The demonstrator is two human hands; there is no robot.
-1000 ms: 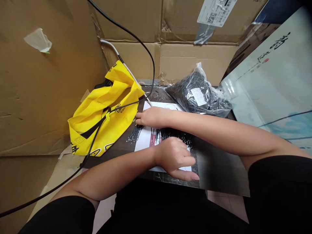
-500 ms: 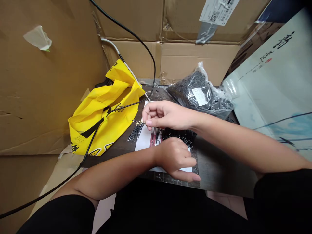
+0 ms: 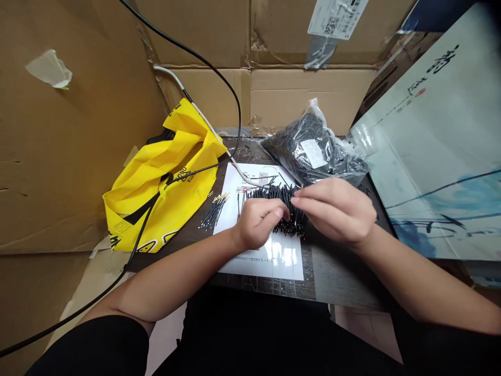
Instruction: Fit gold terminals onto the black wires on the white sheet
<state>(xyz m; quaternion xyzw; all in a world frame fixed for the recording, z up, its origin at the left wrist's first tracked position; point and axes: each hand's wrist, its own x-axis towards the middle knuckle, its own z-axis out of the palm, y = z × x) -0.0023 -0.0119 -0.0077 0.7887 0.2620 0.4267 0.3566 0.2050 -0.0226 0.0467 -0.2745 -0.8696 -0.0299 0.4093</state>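
Left hand (image 3: 258,223): curled against the wire bundle (image 3: 282,206), steadying it on the printed sheet (image 3: 270,266).
Right hand (image 3: 336,211): fingertips pinched on the bundle's right side (light grip, likely separating strands).
Smaller wire batch (image 3: 214,211): lies apart, gold tips aligned, seemingly kept separate.

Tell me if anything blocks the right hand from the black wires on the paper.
Nothing visible does. The right hand is already at the black wires, its fingertips at the bundle. The left hand lies on the bundle's other side, not between them.
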